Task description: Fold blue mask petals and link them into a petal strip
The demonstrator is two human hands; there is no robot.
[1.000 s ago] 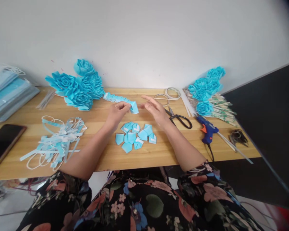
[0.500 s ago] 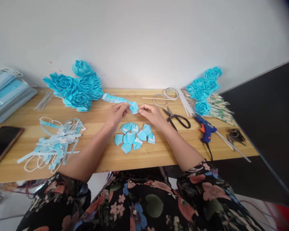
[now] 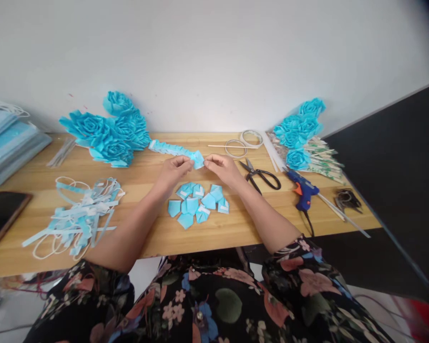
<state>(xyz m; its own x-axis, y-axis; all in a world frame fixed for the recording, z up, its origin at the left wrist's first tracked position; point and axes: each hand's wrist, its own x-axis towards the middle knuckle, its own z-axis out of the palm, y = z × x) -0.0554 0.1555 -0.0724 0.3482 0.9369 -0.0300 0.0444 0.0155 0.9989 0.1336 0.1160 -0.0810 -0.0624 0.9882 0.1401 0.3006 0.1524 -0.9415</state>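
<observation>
A long blue strip of folded petals (image 3: 166,148) lies across the wooden table (image 3: 157,233), its near end raised between my hands. My left hand (image 3: 174,170) pinches that end from the left. From the right, my right hand (image 3: 222,168) pinches the same end, fingertips closed on the last blue fold. Just below both hands lies a heap of several folded blue petals (image 3: 196,204).
Blue paper roses (image 3: 105,129) sit at the back left, more roses (image 3: 300,131) on sticks at the back right. Scissors (image 3: 260,175), tape rolls (image 3: 245,141), a blue glue gun (image 3: 300,189), cut mask strips (image 3: 76,214), stacked masks (image 3: 7,147) and a phone (image 3: 2,214) lie around.
My right hand, open and apart a second ago, has come left and closed on the end of the strip. My left hand has kept its pinch.
</observation>
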